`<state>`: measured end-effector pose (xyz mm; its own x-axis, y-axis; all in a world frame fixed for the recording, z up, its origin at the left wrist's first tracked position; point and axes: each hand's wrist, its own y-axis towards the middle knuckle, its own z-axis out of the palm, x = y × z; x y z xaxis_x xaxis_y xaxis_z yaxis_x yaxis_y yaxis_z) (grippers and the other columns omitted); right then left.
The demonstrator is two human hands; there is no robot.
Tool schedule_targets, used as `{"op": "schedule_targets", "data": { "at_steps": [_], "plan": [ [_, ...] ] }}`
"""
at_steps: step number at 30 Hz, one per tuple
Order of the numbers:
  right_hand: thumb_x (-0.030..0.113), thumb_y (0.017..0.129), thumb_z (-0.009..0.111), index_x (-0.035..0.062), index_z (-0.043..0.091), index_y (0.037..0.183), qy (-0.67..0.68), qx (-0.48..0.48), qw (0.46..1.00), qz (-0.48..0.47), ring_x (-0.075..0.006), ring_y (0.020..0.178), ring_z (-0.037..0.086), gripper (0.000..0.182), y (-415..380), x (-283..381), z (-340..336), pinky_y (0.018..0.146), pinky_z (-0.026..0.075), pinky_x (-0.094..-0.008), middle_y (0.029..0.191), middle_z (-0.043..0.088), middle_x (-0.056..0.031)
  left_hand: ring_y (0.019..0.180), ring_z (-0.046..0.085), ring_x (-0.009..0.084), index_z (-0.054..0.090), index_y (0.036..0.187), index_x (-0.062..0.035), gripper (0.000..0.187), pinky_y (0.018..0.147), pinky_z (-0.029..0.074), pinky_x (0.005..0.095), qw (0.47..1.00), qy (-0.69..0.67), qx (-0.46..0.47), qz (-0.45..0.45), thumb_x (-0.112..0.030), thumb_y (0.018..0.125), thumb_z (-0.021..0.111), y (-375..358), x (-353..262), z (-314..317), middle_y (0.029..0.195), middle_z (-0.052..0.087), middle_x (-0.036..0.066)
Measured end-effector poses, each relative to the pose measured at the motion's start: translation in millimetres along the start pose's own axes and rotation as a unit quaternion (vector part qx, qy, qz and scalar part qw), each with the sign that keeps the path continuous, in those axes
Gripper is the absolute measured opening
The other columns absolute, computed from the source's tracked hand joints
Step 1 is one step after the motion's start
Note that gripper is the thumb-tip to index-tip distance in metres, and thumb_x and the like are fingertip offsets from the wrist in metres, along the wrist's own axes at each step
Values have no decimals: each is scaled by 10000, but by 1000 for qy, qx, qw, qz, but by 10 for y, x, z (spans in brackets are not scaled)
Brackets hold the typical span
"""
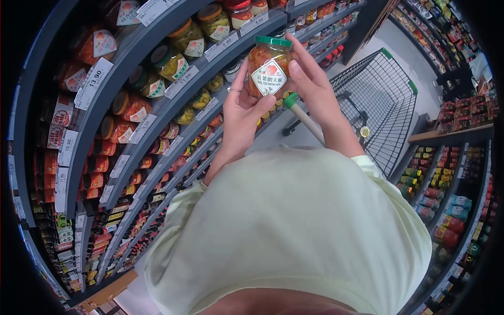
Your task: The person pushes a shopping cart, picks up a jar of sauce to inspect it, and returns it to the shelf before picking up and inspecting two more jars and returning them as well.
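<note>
Both of my hands hold one glass jar of red pickled chili [257, 56], upright, with a green lid and a white diamond label turned toward me. My left hand [242, 105] supports its left side and lower front, the thumb on the bottom of the label. A ring shows on one of its fingers. My right hand [313, 86] grips the right side, its fingertips near the lid and its thumb beside the label. The jar's back and the fingers behind it are hidden.
On the left stand curved shelves [126, 47] of jars with price tags. A wire shopping cart [388, 65] with a green-ended handle is to the right of my hands. More stocked shelves [420, 197] line the right side.
</note>
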<state>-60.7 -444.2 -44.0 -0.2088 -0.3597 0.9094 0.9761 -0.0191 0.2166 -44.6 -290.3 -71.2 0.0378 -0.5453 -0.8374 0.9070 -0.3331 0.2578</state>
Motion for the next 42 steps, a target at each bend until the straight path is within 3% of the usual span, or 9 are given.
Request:
{"op": "schedule_targets", "data": {
  "at_steps": [15,34,37,40,42],
  "plan": [
    [129,963,572,52,240,1501,-37,-26,997,-57,-199,1233,478,637,-189,116,-82,1030,386,-327,1335,496,-148,1234,509,237,187,1495,-7,876,1029,451,361,998,-29,55,-29,17,803,723,22,50,112,1421,422,146],
    [209,955,581,63,302,1486,-125,-239,953,-141,-207,1219,487,617,-920,493,-450,1007,406,-326,1308,515,-139,1233,501,218,180,1487,27,927,1031,437,335,955,-62,277,-88,-193,809,773,193,470,718,1397,428,153],
    [185,952,582,63,309,1482,-113,-246,953,-136,-203,1222,483,609,-962,497,-431,1006,406,-327,1316,501,-137,1222,508,209,174,1499,-1,903,1018,445,327,953,-74,278,-95,-114,818,756,164,485,735,1389,440,140],
    [104,925,603,59,259,1496,-154,-242,948,-138,-207,1219,495,668,-917,537,-373,1005,413,-330,1336,477,-144,1198,521,185,163,1521,-67,923,987,467,309,954,-80,254,-139,76,781,697,159,426,702,1395,440,113],
    [28,886,628,46,198,1506,-128,-223,956,-141,-225,1229,500,755,-852,545,-293,1020,415,-342,1363,462,-158,1228,499,208,175,1509,-31,893,1016,446,346,948,-55,278,-146,53,788,696,216,295,668,1444,383,127]
  ]
}}
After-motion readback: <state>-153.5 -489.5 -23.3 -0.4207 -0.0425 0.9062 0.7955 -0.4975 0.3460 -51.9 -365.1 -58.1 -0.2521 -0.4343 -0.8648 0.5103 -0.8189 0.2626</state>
